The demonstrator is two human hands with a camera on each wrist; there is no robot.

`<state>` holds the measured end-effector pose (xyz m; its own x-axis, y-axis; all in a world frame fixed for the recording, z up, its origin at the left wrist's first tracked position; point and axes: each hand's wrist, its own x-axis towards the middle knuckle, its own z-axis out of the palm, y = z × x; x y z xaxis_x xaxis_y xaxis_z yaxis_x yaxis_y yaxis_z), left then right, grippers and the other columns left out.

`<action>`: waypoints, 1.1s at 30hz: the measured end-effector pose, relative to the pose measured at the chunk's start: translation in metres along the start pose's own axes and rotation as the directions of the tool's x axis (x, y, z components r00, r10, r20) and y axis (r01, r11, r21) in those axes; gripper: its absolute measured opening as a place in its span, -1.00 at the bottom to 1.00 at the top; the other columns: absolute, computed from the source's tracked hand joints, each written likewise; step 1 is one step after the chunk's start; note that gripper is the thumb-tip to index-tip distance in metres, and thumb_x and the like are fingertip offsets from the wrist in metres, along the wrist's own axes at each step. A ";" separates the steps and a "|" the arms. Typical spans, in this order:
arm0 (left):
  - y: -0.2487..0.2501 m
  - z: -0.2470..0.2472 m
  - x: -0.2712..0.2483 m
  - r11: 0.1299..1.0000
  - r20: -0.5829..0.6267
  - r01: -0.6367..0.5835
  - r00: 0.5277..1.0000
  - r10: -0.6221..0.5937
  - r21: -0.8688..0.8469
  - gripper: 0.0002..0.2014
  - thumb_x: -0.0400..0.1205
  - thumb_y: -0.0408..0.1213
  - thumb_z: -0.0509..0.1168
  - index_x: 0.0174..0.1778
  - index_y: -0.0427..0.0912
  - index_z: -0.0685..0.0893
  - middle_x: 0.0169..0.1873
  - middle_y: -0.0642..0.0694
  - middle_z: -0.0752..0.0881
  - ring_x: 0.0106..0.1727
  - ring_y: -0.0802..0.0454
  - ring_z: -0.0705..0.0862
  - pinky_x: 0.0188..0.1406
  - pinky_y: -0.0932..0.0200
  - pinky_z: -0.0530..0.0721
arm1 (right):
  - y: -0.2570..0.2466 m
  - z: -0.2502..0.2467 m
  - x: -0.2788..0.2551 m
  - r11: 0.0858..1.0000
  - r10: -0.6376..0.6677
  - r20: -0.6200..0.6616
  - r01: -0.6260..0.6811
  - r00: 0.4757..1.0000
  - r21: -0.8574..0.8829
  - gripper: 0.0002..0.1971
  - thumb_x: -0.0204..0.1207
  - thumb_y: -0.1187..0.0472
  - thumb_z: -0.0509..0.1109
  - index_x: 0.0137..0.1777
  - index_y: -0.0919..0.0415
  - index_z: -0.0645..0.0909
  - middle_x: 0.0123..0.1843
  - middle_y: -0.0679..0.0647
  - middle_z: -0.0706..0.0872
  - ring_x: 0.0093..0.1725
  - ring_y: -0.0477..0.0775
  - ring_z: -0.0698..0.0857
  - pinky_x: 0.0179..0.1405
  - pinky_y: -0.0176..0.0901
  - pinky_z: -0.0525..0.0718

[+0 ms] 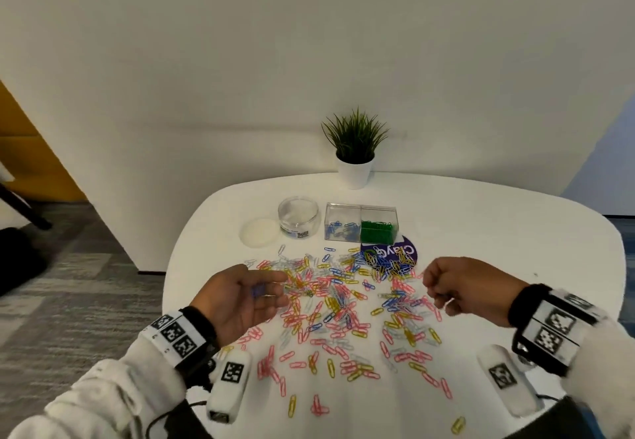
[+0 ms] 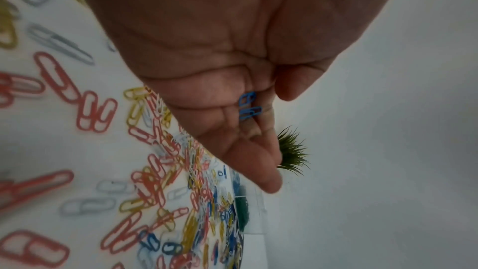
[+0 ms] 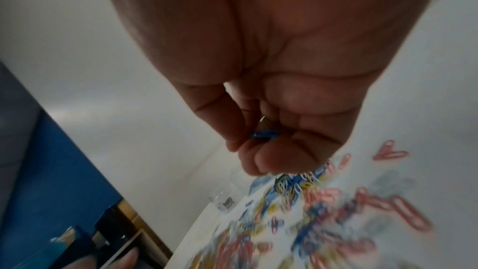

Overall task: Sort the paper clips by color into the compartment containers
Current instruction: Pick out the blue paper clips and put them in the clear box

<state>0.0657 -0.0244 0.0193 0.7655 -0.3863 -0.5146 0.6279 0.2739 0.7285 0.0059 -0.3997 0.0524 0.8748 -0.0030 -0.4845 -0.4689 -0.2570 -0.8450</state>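
A heap of pink, yellow, blue and white paper clips (image 1: 343, 301) is spread over the white table (image 1: 481, 232). My left hand (image 1: 275, 291) hovers palm-up over the heap's left side. Its fingers are nearly straight, and a few blue clips (image 2: 248, 105) lie on them. My right hand (image 1: 434, 287) is curled above the heap's right side and pinches a blue clip (image 3: 264, 134) between thumb and fingers. At the back stands a clear two-compartment box (image 1: 360, 210), with blue clips (image 1: 340, 229) in the left part and green clips (image 1: 376, 230) in the right.
A clear round jar (image 1: 297, 217) and its lid (image 1: 259, 232) stand left of the box. A potted plant (image 1: 355, 150) is at the table's back edge. A round blue sticker (image 1: 403, 251) lies partly under the clips. Two white marker blocks (image 1: 228, 383) (image 1: 505, 380) lie near the front edge.
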 end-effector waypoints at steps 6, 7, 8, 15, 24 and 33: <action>-0.004 0.001 -0.003 0.994 0.099 0.065 0.994 -0.056 -0.088 -0.51 0.62 -0.25 0.03 0.30 -0.49 0.64 0.22 -0.51 0.68 0.24 -0.43 0.67 -0.03 -0.09 0.79 | 0.047 0.008 -0.042 0.948 0.134 0.144 -0.169 0.980 0.269 -0.75 0.60 0.43 0.14 0.03 0.45 0.67 -0.05 0.39 0.72 -0.10 0.31 0.72 -0.18 0.03 0.74; -0.006 0.003 -0.004 0.995 0.083 0.074 0.994 -0.069 -0.065 -0.55 0.62 -0.26 0.06 0.25 -0.47 0.67 0.13 -0.47 0.73 0.12 -0.38 0.71 -0.13 -0.05 0.81 | 0.053 0.006 -0.044 0.947 0.170 0.123 -0.197 0.978 0.255 -0.74 0.61 0.40 0.15 0.03 0.45 0.68 -0.07 0.38 0.72 -0.11 0.31 0.73 -0.18 0.03 0.74; -0.009 0.008 -0.006 0.996 0.057 0.093 0.994 -0.093 -0.001 -0.61 0.62 -0.28 0.10 0.17 -0.44 0.70 -0.03 -0.39 0.75 -0.08 -0.28 0.74 -0.28 0.05 0.80 | 0.059 0.003 -0.047 0.955 0.202 0.093 -0.217 0.975 0.203 -0.75 0.62 0.38 0.16 0.01 0.44 0.69 -0.11 0.36 0.72 -0.17 0.27 0.73 -0.22 0.00 0.73; -0.030 0.017 -0.011 -0.173 0.103 -0.096 0.994 0.033 0.980 -0.82 0.62 -0.21 0.30 -0.18 0.17 0.76 -0.16 0.23 0.68 -0.15 0.21 0.62 -0.18 0.32 0.49 | 0.085 0.012 -0.031 0.589 -0.129 -0.088 0.004 0.988 -0.808 -0.87 0.67 0.05 0.23 -0.02 -0.02 0.60 -0.04 -0.16 0.67 -0.06 -0.08 0.60 -0.15 -0.31 0.47; -0.052 0.021 -0.011 -0.391 0.202 -0.129 0.968 0.152 0.912 -0.69 0.72 -0.01 0.11 0.30 0.21 0.66 0.29 0.14 0.68 0.24 0.10 0.63 0.26 0.18 0.57 | 0.051 0.062 0.010 0.513 -0.361 -0.056 0.147 0.931 -0.846 -0.78 0.70 0.02 0.17 0.18 -0.04 0.63 0.17 -0.02 0.72 0.09 0.06 0.67 0.11 -0.07 0.64; -0.064 0.032 0.021 -0.423 0.203 -0.101 0.958 0.204 0.900 -0.68 0.73 0.03 0.15 0.35 0.23 0.68 0.36 0.13 0.67 0.36 0.02 0.62 0.32 0.08 0.61 | 0.048 0.118 0.023 0.394 -0.298 0.129 0.245 0.946 -0.886 -0.61 0.67 0.12 0.15 0.43 -0.14 0.60 0.37 0.07 0.63 0.32 0.20 0.63 0.32 0.05 0.61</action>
<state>0.0374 -0.0784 -0.0235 0.8325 -0.4931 -0.2525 -0.4696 -0.8699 0.1507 -0.0110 -0.2977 -0.0256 0.9513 0.1988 -0.2355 0.1378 -0.9579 -0.2518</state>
